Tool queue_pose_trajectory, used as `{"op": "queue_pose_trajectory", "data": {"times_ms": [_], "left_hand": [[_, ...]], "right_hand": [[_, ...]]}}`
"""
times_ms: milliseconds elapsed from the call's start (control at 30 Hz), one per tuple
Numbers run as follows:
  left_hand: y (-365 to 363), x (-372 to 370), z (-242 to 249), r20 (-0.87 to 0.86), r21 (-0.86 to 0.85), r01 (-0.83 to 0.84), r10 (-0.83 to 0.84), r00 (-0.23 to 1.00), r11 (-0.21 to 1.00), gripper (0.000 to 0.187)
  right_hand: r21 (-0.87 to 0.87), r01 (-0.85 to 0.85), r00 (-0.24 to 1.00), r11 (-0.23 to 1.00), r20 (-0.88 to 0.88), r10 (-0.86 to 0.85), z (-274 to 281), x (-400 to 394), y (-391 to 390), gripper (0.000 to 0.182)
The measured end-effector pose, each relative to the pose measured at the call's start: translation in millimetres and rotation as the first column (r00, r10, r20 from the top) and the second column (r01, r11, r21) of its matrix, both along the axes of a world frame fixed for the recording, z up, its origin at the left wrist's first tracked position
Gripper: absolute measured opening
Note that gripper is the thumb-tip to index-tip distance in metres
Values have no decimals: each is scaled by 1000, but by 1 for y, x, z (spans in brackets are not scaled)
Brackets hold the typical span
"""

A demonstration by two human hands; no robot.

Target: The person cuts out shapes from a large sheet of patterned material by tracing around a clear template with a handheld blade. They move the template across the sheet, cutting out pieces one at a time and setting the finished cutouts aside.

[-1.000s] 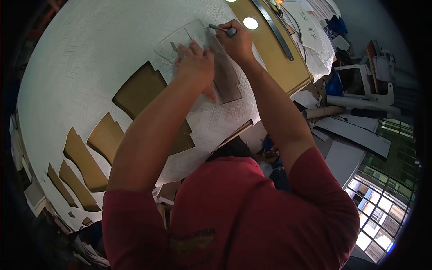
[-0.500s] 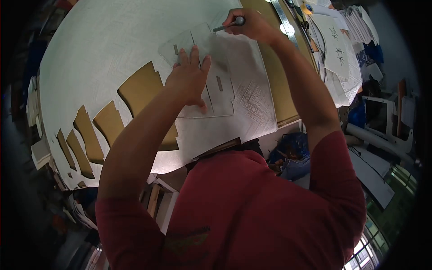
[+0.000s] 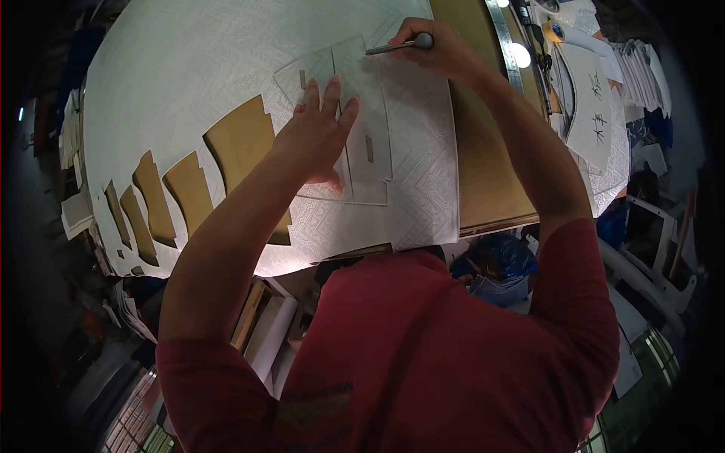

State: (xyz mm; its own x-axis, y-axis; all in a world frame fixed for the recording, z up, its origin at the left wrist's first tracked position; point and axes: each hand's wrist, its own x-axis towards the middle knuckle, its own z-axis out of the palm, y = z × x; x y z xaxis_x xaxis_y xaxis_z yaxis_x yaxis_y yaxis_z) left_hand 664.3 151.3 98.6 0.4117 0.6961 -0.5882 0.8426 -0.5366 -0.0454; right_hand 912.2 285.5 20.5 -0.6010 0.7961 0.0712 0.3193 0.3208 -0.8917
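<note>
A clear template (image 3: 370,185) with dark lines and small slots lies on pale patterned sheet material (image 3: 151,90). Spread flat over the template, my left hand (image 3: 317,136) presses it with its fingers apart. In my right hand (image 3: 442,57) is a slim metal craft knife (image 3: 399,47) with a rounded grey end. Its tip points left, close to the template's upper right edge. Left of my left hand, a large curved cut-out (image 3: 243,140) in the sheet shows brown board beneath. Several smaller cut-outs (image 3: 155,200) run further left.
Brown board (image 3: 487,158) shows along the sheet's right edge. Beyond it lie a metal ruler (image 3: 504,45), a tape roll (image 3: 553,32), and a card with handwritten marks (image 3: 593,106). A paper stack (image 3: 638,75) is at far right. A blue plastic bag (image 3: 502,260) sits below the table edge.
The whole view has shifted and turned slightly. My right hand sits a little further right in view, with more of the knife showing. My left hand stays flat on the template.
</note>
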Motion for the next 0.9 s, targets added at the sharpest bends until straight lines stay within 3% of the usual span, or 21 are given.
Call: {"op": "queue_pose_trajectory", "data": {"times_ms": [133,200,233,300,333,400,433,500,533,600,700,900], "left_hand": [[-2,-1,0,1,-4,-6,6,1000,1000,144],[-1,-1,0,15,6,-5,5,1000,1000,144],[-2,-2,-1,19,10,-4,4,1000,1000,144],[-3,-4,-4,55,31,-2,0,998,1000,143],[-4,-6,-4,80,44,-1,-3,997,999,142],[-5,-8,-5,107,51,-12,6,994,999,142],[-5,-9,-6,121,50,-27,21,992,998,142],[-4,-10,-7,131,38,-32,27,991,999,143],[-4,-10,-7,124,21,-44,41,991,999,143],[-2,-12,-5,141,2,-54,53,989,999,143],[-4,-13,-4,152,-26,-56,59,987,998,144],[-2,-16,-7,107,13,-8,7,994,1000,145]], "right_hand": [[5,198,980,980,2,-198,-18,-14,-33,10],[23,435,891,900,-156,-427,-30,-29,-53,14],[35,437,892,899,-148,-428,-27,-37,-65,14],[64,673,733,737,-184,-654,-22,-59,-84,19],[80,675,733,733,-180,-656,-26,-70,-88,19],[102,826,561,554,-245,-791,-31,-89,-95,21],[120,827,560,549,-241,-792,-15,-98,-98,21],[33,884,464,466,64,-884,15,-112,-101,21],[55,884,461,465,67,-885,14,-115,-99,21],[268,843,464,466,75,-883,10,-119,-88,21],[344,793,509,504,82,-857,12,-118,-68,21],[330,778,555,535,39,-831,5,-116,-65,23]]}}
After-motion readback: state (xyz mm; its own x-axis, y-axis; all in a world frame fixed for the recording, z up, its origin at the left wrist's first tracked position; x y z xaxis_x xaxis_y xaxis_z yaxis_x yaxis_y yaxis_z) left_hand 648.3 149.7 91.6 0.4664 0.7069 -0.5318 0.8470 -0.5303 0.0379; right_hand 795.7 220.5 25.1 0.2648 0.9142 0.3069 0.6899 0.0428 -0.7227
